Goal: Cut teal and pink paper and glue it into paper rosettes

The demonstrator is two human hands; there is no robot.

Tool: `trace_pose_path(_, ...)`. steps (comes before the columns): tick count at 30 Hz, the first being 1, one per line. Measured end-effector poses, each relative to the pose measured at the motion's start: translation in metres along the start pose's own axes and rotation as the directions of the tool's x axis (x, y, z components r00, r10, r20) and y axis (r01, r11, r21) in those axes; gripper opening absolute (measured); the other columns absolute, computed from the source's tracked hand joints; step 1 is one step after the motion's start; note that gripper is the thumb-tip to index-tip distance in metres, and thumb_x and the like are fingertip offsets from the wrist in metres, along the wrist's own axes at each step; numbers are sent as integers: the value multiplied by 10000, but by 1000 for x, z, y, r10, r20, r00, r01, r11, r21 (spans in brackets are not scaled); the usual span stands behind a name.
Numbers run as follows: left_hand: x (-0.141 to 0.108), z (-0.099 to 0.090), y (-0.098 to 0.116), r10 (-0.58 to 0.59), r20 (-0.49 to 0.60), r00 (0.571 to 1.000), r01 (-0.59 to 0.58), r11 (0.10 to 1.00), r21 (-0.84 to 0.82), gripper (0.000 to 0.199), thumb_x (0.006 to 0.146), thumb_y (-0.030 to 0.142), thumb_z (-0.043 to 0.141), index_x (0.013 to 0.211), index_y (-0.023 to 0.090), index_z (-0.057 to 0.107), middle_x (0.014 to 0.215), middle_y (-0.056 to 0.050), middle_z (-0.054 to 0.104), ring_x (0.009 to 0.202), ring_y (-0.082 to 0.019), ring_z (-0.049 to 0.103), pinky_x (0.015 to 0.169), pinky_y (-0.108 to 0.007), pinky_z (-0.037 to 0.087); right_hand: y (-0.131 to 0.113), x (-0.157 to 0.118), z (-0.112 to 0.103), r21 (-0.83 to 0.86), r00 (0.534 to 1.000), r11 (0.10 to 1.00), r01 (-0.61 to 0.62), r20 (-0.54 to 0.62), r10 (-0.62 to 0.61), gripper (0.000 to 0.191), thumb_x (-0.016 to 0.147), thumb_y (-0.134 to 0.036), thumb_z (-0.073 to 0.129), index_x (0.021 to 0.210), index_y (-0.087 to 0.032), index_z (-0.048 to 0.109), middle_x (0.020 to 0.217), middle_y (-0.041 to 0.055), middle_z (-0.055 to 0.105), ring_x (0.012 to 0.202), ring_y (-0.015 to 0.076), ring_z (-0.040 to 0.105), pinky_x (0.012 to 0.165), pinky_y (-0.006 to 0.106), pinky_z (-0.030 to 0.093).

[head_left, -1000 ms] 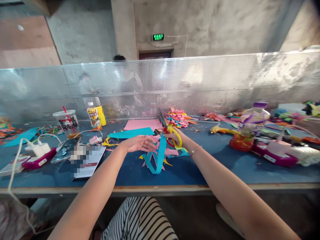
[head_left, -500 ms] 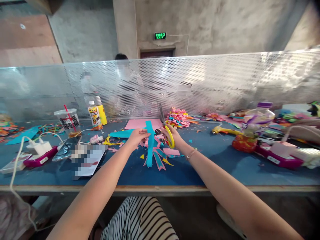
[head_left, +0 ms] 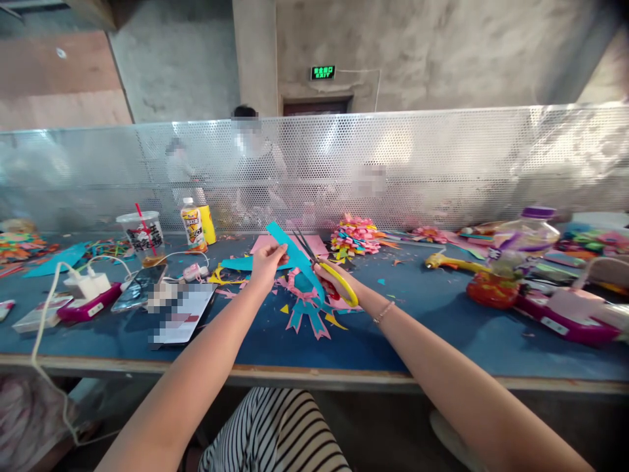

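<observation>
A blue paper strip (head_left: pixel 297 254) slants down to the right over the table, pinched near its upper part by my left hand (head_left: pixel 269 263). My right hand (head_left: pixel 339 278) is closed round the yellow handles of a pair of scissors (head_left: pixel 344 283). The dark blades point up and left, close along the strip's right edge; whether they touch it is unclear. Below lies a pink and blue paper rosette (head_left: pixel 307 316) with notched tails. Another blue piece (head_left: pixel 236 263) lies left of my left hand, and a pink sheet (head_left: pixel 317 244) lies behind.
A pile of pink paper loops (head_left: pixel 354 235) stands behind my right hand. To the left are a tablet (head_left: pixel 189 318), a cup (head_left: pixel 142 239) and a bottle (head_left: pixel 192 226). A hot glue gun (head_left: pixel 455 263) and a large bottle (head_left: pixel 506 262) are at right. People stand behind the mesh screen (head_left: pixel 432 170).
The blue strip has turned from nearly upright to a slant. The scissors have tilted further left, and the view has shifted slightly left.
</observation>
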State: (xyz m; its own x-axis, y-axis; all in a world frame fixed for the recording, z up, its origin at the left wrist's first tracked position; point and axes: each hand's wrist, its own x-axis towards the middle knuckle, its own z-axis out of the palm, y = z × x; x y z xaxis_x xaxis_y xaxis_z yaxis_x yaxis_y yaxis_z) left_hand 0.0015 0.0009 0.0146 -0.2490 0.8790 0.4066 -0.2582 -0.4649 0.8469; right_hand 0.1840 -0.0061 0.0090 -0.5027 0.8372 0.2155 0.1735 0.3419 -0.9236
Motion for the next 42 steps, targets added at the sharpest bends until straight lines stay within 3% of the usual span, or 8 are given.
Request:
trace_pose_path(6, -1, 1, 3, 78, -51, 996, -76, 996, 43, 263, 598, 357, 684, 603, 136, 542, 510, 22, 541, 487, -78, 528, 503, -200, 428, -7, -6, -1, -73, 999, 997, 20, 43, -17, 429, 760, -607, 434, 673, -195, 347, 464, -72, 365, 377, 50, 320, 364, 191, 242)
trace_pose_path(15, -3, 3, 4, 51, -34, 998, -50, 998, 28, 266, 576, 349, 701, 610, 132, 550, 509, 22, 536, 492, -82, 532, 498, -201, 426, -20, -13, 6, -126, 1000, 992, -9, 25, 12, 428, 740, -613, 448, 706, -192, 374, 438, -89, 340, 342, 43, 286, 354, 196, 225)
trace_pose_path(30, -3, 4, 5, 15, -34, 999, -17, 999, -44, 276, 555, 340, 715, 575, 144, 523, 488, 34, 510, 467, -66, 505, 490, -191, 409, -19, -5, 9, -431, 978, 890, 146, -70, -195, 449, 795, -583, 361, 606, -176, 385, 566, -19, 430, 538, 95, 400, 532, 238, 326)
trace_pose_path(33, -3, 4, 6, 8, -46, 999, -11, 999, -52, 283, 548, 342, 719, 580, 146, 517, 490, 35, 507, 470, -66, 504, 492, -191, 413, -17, -6, 9, -390, 982, 911, 135, -67, -174, 452, 782, -600, 375, 611, -182, 380, 545, -24, 416, 513, 93, 393, 504, 233, 315)
trace_pose_path(38, -3, 4, 7, 15, -59, 998, -17, 999, -36, 288, 545, 354, 715, 580, 146, 519, 494, 34, 507, 480, -70, 507, 500, -194, 418, -16, -12, 7, -212, 999, 977, 28, 20, -25, 436, 766, -622, 396, 674, -199, 346, 485, -70, 347, 401, 63, 322, 410, 209, 280)
trace_pose_path(42, -3, 4, 7, 27, -47, 999, -29, 999, -29, 292, 546, 362, 710, 573, 149, 512, 487, 38, 496, 470, -68, 492, 500, -199, 419, -16, -14, 7, -180, 997, 983, 41, 71, -28, 441, 775, -616, 392, 654, -193, 356, 470, -70, 363, 384, 54, 328, 400, 202, 292)
